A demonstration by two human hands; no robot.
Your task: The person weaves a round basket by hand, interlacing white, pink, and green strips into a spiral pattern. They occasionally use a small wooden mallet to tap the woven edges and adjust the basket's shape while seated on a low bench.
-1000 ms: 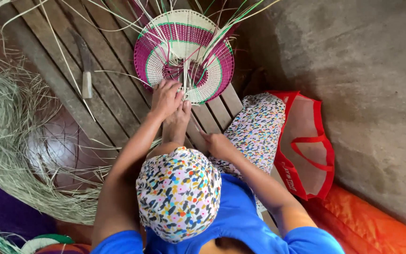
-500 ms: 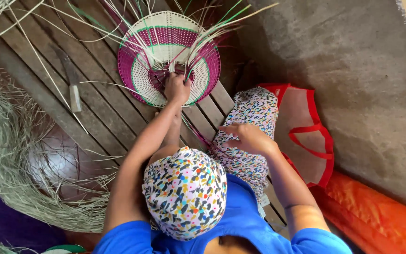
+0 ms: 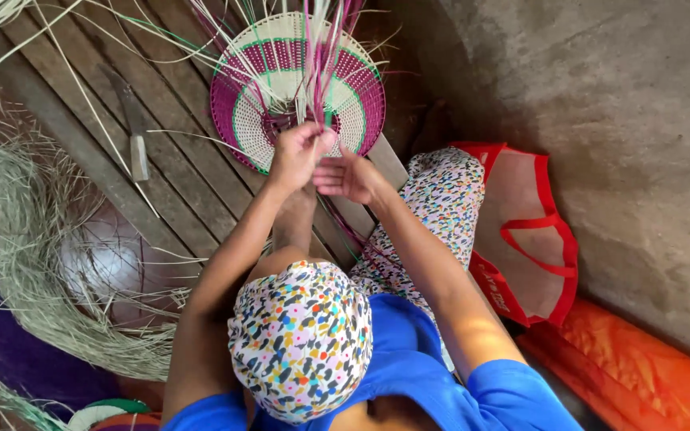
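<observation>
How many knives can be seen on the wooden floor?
1. The knife lies on the wooden floor, left of the woven disc. Others may be hidden under the grass fibres.

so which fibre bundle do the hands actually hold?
The upright magenta-and-pale strands rising from the round woven piece, pinched by the left hand; the grey-green pile lies loose, untouched.

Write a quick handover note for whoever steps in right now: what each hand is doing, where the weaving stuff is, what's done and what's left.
Left hand: pinching loose strands at the near edge of the round woven piece.
Right hand: open beside it, fingers on the same strands.
Woven piece lies on the slatted wooden floor; knife to its left; pale fibre bundle further left.
Done: pink, cream and green rings woven.
Left: many strand ends stick out unwoven.
</observation>
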